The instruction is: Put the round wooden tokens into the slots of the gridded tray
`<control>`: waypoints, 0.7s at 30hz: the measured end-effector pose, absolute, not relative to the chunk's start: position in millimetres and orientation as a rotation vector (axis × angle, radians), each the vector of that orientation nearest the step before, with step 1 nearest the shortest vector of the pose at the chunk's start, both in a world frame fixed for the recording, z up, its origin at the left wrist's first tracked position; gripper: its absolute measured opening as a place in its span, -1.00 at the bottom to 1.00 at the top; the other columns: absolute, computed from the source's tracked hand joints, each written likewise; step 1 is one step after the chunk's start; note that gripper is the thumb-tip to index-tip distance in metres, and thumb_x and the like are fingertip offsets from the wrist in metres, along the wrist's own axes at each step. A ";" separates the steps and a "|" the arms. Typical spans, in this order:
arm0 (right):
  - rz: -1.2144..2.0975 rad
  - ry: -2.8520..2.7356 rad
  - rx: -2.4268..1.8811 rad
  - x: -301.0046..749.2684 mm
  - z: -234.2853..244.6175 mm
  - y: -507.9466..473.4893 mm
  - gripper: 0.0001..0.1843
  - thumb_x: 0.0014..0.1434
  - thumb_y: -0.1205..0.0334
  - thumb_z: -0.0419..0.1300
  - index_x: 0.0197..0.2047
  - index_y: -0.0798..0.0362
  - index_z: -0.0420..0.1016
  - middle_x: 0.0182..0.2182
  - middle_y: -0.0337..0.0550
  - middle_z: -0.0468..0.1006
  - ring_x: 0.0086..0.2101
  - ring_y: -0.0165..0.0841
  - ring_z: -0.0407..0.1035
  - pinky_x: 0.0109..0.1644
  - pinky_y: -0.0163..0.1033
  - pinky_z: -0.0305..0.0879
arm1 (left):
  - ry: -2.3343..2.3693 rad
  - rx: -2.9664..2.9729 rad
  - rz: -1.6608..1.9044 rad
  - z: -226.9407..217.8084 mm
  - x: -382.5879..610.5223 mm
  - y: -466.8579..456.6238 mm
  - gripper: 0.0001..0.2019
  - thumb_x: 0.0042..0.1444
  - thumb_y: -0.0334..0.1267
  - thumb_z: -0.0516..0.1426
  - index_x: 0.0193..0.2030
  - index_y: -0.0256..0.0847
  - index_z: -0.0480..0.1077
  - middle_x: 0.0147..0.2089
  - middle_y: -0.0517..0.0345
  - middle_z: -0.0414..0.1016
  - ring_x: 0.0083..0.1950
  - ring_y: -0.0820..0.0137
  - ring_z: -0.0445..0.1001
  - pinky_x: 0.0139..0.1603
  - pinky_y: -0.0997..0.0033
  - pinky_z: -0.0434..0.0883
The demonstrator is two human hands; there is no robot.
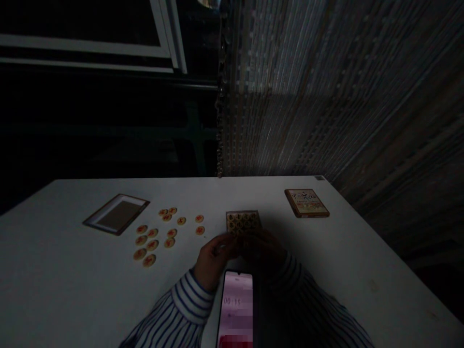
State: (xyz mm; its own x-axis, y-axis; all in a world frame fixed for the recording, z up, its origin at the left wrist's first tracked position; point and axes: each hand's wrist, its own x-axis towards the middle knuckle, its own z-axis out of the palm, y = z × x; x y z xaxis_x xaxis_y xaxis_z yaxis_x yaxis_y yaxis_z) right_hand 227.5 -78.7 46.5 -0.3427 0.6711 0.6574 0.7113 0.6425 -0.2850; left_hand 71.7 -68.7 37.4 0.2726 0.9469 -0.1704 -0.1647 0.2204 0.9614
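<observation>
A small box tray (242, 211) holds rows of round xiangqi pieces (244, 221) with dark characters, just beyond my hands. My left hand (213, 258) is at the tray's near left corner, its thumb and fingers drawn together. My right hand (266, 249) bends over the near right part of the tray, deep in shadow. The fingertips of both hands meet near the tray's front edge; what they pinch there is too dark to make out. To the left, several round xiangqi pieces (152, 245) with red characters lie loose on the white table (90, 290).
A phone (236, 309) with a timer showing 00:15 lies between my forearms. At the left is a shallow open box lid (118, 215). A flat printed box (307, 203) lies at the back right. A bead-like string curtain (282, 96) hangs behind the table.
</observation>
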 end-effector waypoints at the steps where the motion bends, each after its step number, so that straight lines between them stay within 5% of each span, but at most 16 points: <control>1: -0.071 -2.080 -1.077 227.5 47.2 -78.8 -0.85 0.04 0.25 0.05 -0.31 0.06 0.40 -0.43 -0.09 0.50 -0.38 -0.37 0.37 -0.33 -0.25 0.31 | 0.969 1.044 0.964 36.4 71.6 -68.7 -0.63 -0.17 -0.13 0.18 -0.24 -0.34 0.35 -0.27 0.00 0.50 -0.29 0.33 0.48 -0.26 0.33 0.44; 21: -0.163 -2.081 -1.387 257.9 45.1 -74.5 -0.81 0.00 0.30 0.03 -0.36 0.07 0.46 -0.46 -0.09 0.50 -0.40 -0.36 0.34 -0.31 -0.25 0.19 | 1.291 1.504 1.080 25.2 60.4 -62.6 -0.73 -0.07 -0.15 0.09 -0.25 -0.26 0.40 -0.30 0.06 0.50 -0.27 0.36 0.45 -0.21 0.39 0.38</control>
State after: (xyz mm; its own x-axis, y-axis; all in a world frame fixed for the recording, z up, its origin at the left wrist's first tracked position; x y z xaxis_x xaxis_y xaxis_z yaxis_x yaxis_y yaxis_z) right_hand 257.9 -74.5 45.1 -0.2520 0.7910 0.5575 0.8680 0.4395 -0.2312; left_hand 60.4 -62.6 25.2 0.0916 0.9927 0.0782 0.2527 -0.0991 0.9625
